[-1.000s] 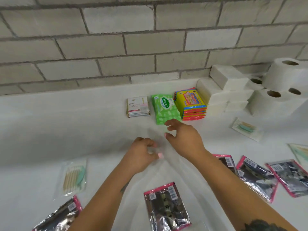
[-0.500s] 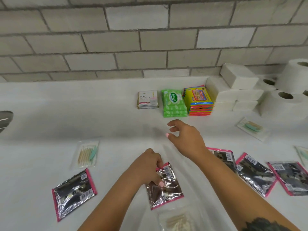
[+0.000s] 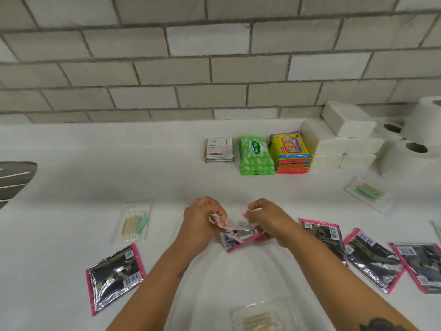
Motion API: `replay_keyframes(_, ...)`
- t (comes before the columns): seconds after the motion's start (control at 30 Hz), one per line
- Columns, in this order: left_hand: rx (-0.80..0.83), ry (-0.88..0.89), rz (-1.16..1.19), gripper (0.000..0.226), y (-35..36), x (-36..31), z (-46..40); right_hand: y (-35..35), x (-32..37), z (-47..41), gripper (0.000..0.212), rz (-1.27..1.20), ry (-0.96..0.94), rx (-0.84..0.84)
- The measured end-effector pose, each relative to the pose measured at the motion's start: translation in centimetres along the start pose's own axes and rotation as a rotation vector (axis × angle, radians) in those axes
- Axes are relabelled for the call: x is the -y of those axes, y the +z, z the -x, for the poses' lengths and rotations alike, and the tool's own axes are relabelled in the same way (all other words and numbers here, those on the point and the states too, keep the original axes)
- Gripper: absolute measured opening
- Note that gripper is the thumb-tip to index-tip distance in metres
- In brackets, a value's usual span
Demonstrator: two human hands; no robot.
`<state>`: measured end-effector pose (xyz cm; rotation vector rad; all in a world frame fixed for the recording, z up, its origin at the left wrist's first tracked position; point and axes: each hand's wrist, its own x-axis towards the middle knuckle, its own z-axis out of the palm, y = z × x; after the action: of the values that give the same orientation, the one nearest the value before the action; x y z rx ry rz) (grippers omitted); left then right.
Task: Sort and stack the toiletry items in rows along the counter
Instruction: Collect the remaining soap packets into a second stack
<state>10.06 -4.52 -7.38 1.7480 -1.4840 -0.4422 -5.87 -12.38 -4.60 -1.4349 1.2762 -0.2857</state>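
Step in hand: the person appears to be picking up one silver sachet with pink edges (image 3: 235, 237) at the centre of the frame, lifted off the white counter (image 3: 95, 177) and tilted; it looks like the first of a new pile of its kind.

Left hand (image 3: 200, 223): fingers curled, pinching the sachet's upper left corner between thumb and fingers.

Right hand (image 3: 265, 217): fingers bent and closed on the sachet's right side; the exact hold is partly hidden by the hand itself.

Hands together: near each other, both on the same sachet, the packet creased between them.

Sorted so far: along the back of the counter, upper centre, a row of stacks stands side by side: Dove packets (image 3: 219, 150), green wipes packs (image 3: 256, 155), yellow packs (image 3: 293, 151), then white tissue blocks (image 3: 343, 139) and toilet rolls (image 3: 415, 149) at the upper right.

Left to sort: loose sachets lie at lower left (image 3: 114, 278) and in a run at the right (image 3: 372, 259); clear toothpick packets lie at left (image 3: 134, 223), right (image 3: 366, 192) and bottom centre (image 3: 257, 318).

Next move: probably to set this sachet flat in a free spot in line with the back row, left of the Dove packets being open, then gather the others squarely onto it. The foil looks slippery, so edges need aligning.
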Motion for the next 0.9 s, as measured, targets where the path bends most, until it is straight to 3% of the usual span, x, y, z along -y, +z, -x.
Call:
replay_keyframes(0.13,-0.03,0.035,-0.031,0.033,0.2,1.1,0.7,1.3,-0.8,-0.3,0.048,-0.251,-0.005,0.006)
replay_keyframes(0.2,-0.092,0.038,0.043,0.032,-0.4,1.0,0.3,1.4,-0.4,-0.6,0.04,-0.334,-0.003,0.0)
replay_keyframes(0.3,-0.16,0.058,0.067,0.035,-1.0,0.6,-0.4,1.5,0.7,-0.8,0.013,-0.143,0.019,-0.013)
replay_keyframes(0.33,-0.167,0.1,0.045,0.034,-0.9,0.7,-0.5,1.6,0.8,-0.9,0.015,-0.111,0.041,0.032)
replay_keyframes(0.4,-0.171,0.076,0.061,0.022,-0.6,1.0,-0.5,2.0,0.9,-1.0,0.017,-0.231,0.099,0.182)
replay_keyframes(0.47,-0.14,-0.064,0.041,0.017,-0.9,0.8,-0.6,2.6,0.5,-1.4,0.013,-0.359,0.074,0.188)
replay_keyframes(0.53,-0.066,-0.117,-0.041,0.03,-0.8,1.5,-0.6,3.0,-0.5,-2.4,0.034,-0.248,-0.004,0.03)
replay_keyframes(0.6,-0.011,-0.052,-0.167,0.037,-0.7,2.8,-0.2,3.2,-1.0,-2.9,0.043,0.015,-0.121,-0.119)
replay_keyframes(0.77,-0.045,0.008,-0.213,0.035,-0.3,3.4,0.8,3.9,-1.7,-3.7,0.046,0.377,-0.319,-0.27)
replay_keyframes(0.83,0.069,0.016,-0.226,0.042,0.7,2.2,1.6,4.0,-1.9,-4.0,0.042,0.43,-0.368,-0.323)
replay_keyframes(0.9,0.246,-0.001,-0.38,0.07,2.1,1.2,2.3,3.9,-2.2,-4.4,0.032,0.504,-0.454,-0.359)
